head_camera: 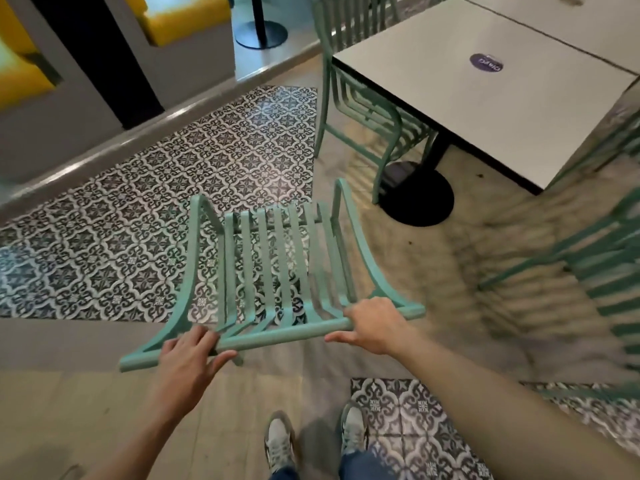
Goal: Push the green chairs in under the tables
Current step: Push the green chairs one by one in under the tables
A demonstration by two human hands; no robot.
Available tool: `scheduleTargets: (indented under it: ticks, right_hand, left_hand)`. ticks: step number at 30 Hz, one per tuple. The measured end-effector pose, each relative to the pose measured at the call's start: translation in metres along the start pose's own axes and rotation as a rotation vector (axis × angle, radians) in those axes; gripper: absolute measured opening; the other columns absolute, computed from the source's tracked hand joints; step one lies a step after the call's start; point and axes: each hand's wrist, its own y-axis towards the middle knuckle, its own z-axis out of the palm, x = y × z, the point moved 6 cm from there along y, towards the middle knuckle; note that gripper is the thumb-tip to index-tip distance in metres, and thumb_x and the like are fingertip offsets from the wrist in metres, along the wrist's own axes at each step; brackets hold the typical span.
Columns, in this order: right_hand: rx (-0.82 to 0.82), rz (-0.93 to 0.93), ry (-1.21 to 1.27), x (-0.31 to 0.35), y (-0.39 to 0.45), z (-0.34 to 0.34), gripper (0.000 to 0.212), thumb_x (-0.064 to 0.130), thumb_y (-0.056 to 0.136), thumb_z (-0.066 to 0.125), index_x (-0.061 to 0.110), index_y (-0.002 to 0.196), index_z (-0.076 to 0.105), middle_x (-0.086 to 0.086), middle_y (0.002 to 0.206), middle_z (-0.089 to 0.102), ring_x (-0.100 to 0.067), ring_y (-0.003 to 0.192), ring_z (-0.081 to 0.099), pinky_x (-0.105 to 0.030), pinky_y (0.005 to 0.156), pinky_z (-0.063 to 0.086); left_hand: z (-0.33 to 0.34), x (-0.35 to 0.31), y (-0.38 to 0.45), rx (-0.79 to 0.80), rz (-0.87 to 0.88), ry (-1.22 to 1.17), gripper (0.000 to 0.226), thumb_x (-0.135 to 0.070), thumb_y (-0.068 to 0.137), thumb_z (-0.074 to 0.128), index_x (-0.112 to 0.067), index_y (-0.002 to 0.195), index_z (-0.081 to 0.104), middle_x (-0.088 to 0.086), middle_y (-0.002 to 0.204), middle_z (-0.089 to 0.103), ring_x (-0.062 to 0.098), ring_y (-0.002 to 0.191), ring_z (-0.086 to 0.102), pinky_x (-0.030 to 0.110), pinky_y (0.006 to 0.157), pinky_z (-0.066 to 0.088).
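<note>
Both my hands on top rail of green slatted chair point(277, 265), near centre, well apart from white table point(485, 81) far right. Left hand point(188, 358) curls round rail; right hand point(375, 327) wraps rail. Swing chair right, square it to table edge, push level, avoid black pedestal base point(420, 199).

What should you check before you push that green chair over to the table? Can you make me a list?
1. Both hands on the chair: ok. The left hand and right hand hold the top rail of the green chair.
2. Chair aimed at the white table: not ok, the table is off to the right.
3. Floor between chair and table free: ok, only tiles show.
4. Open side at the table: cannot tell. Another chair is already tucked in on the left side.
5. Black table base out of the legs' way: cannot tell.
</note>
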Motion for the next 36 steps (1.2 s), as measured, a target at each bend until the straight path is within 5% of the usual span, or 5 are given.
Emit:
scheduleTargets:
  ticks: [12,16,25,31,36]
  right_hand:
    - [0.086,0.320,0.126,0.058,-0.036,0.015,0.082,0.089,0.074,0.024,0.018,0.082,0.063,-0.002,0.078,0.063,-0.024,0.078,0.062,-0.036,0.064,0.042]
    - [0.108,0.416,0.204,0.077,-0.040,0.018,0.075,0.090,0.072,0.025,0.022,0.077,0.056,0.004,0.070,0.051,-0.021,0.076,0.060,-0.033,0.061,0.036]
    - [0.087,0.564,0.357,0.103,-0.030,0.019,0.085,0.092,0.065,0.022,0.019,0.081,0.065,0.003,0.073,0.059,-0.019,0.069,0.056,-0.034,0.066,0.041]
    - [0.079,0.643,0.378,0.123,-0.021,0.010,0.067,0.088,0.074,0.026,0.026,0.068,0.050,0.002,0.075,0.056,-0.021,0.074,0.056,-0.037,0.071,0.041]
    - [0.055,0.766,0.369,0.158,0.007,0.004,0.082,0.089,0.071,0.020,0.018,0.080,0.059,0.000,0.078,0.058,-0.021,0.071,0.053,-0.038,0.069,0.042]
  left_hand:
    - [-0.009,0.043,0.046,0.072,0.361,0.048,0.047,-0.068,0.091,0.029,-0.032,0.099,0.058,-0.016,0.093,0.043,0.011,0.080,0.055,0.031,0.071,0.040]
    - [-0.014,0.052,0.062,0.085,0.459,0.048,0.045,-0.067,0.090,0.032,-0.031,0.097,0.058,-0.014,0.094,0.044,0.013,0.079,0.057,0.033,0.070,0.043]
    - [-0.013,0.072,0.105,0.199,0.595,0.109,0.055,-0.073,0.089,0.026,-0.031,0.108,0.056,-0.010,0.098,0.053,0.016,0.088,0.060,0.035,0.075,0.045]
    - [-0.021,0.080,0.133,0.212,0.693,0.093,0.055,-0.072,0.089,0.026,-0.033,0.110,0.058,-0.012,0.095,0.053,0.014,0.084,0.060,0.031,0.071,0.040]
    - [-0.031,0.100,0.170,0.306,0.764,0.090,0.068,-0.077,0.085,0.018,-0.030,0.109,0.061,-0.015,0.100,0.048,0.007,0.086,0.049,0.030,0.078,0.039]
